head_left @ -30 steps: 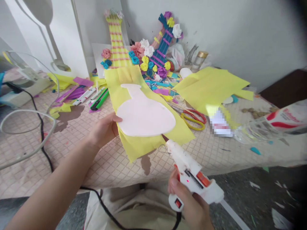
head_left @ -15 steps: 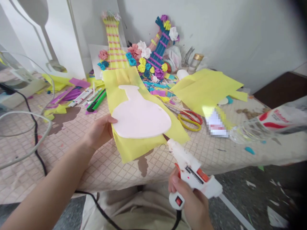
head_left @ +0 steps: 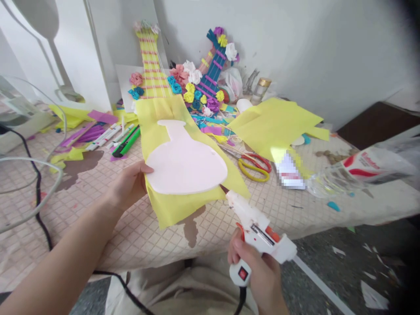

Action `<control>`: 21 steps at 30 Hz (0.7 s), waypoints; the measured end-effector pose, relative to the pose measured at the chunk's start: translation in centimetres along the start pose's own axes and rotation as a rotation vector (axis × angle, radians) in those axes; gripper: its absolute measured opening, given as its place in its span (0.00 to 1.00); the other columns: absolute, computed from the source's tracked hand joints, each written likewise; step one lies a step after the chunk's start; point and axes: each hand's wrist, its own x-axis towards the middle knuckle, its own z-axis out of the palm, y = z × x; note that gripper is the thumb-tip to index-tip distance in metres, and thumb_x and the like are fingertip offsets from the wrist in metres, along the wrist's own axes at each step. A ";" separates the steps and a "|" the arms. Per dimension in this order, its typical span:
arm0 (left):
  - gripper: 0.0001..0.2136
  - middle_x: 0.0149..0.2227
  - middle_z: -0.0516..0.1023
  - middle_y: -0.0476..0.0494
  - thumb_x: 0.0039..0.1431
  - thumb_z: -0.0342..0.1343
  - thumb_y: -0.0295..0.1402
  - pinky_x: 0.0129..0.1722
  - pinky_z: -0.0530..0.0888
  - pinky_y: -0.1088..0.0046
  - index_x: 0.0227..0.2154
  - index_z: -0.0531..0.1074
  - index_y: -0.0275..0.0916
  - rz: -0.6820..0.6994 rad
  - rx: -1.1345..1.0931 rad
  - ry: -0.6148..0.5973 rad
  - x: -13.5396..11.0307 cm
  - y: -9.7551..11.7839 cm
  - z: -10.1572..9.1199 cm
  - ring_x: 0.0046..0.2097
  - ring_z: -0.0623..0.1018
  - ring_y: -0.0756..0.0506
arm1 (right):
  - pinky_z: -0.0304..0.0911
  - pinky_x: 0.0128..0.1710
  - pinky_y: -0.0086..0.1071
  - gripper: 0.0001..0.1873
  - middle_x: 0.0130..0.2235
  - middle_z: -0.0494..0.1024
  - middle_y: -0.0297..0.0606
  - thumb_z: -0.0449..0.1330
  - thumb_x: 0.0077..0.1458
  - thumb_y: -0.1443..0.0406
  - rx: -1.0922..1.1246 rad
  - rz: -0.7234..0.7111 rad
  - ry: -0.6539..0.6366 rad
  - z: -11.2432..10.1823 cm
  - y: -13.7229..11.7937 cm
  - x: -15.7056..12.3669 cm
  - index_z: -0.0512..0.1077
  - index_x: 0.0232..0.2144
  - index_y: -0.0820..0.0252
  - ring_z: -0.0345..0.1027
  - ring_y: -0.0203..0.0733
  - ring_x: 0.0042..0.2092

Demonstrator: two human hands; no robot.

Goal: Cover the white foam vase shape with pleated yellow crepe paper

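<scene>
Glue gun [head_left: 262, 234] tip edges right along the cutout [head_left: 187, 166].
Over the last second the nozzle [head_left: 224, 189] has shifted along the lower rim towards the right-hand curve, so the work now sits near that end. The cutout lies on the yellow sheet [head_left: 173, 212] at the frame's centre; the left hand [head_left: 131, 181] pinches both at their left edge, thumb on top. The right hand [head_left: 257, 262], lower right, grasps the gun's handle.
</scene>
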 end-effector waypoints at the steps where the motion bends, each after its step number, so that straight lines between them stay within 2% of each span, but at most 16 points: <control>1: 0.25 0.36 0.79 0.46 0.41 0.51 0.27 0.36 0.75 0.71 0.48 0.66 0.32 0.001 -0.002 0.000 0.0 0.0 -0.1 0.40 0.76 0.40 | 0.50 0.18 0.28 0.16 0.15 0.62 0.31 0.58 0.47 0.60 0.010 -0.007 -0.014 -0.1 0.1 0.1 0.61 0.15 0.60 0.56 0.32 0.20; 5: 0.26 0.36 0.79 0.47 0.41 0.52 0.27 0.33 0.75 0.73 0.49 0.65 0.33 0.002 0.012 0.000 0.1 -0.1 -0.3 0.38 0.77 0.42 | 0.53 0.18 0.28 0.16 0.15 0.63 0.31 0.58 0.48 0.59 0.036 -0.020 -0.083 -0.6 0.4 0.6 0.62 0.15 0.61 0.57 0.33 0.19; 11: 0.27 0.36 0.79 0.47 0.41 0.52 0.27 0.30 0.75 0.74 0.49 0.64 0.35 0.014 0.030 -0.015 0.2 -0.1 -0.4 0.37 0.77 0.42 | 0.53 0.17 0.27 0.17 0.14 0.62 0.30 0.58 0.48 0.58 0.129 0.005 -0.115 -0.5 0.3 1.0 0.61 0.16 0.61 0.58 0.32 0.17; 17: 0.27 0.37 0.79 0.45 0.41 0.51 0.27 0.32 0.75 0.72 0.49 0.64 0.33 0.006 0.033 -0.006 0.0 0.0 -0.2 0.37 0.77 0.41 | 0.55 0.17 0.27 0.15 0.15 0.62 0.29 0.59 0.47 0.60 0.198 0.017 -0.061 -0.3 0.1 1.2 0.61 0.16 0.61 0.57 0.31 0.17; 21: 0.27 0.37 0.79 0.46 0.40 0.51 0.27 0.31 0.75 0.73 0.49 0.64 0.33 0.008 0.035 0.003 0.0 0.0 -0.1 0.38 0.77 0.41 | 0.55 0.17 0.27 0.16 0.15 0.61 0.30 0.59 0.46 0.60 0.206 0.012 -0.069 -0.3 0.0 1.3 0.61 0.15 0.61 0.57 0.31 0.17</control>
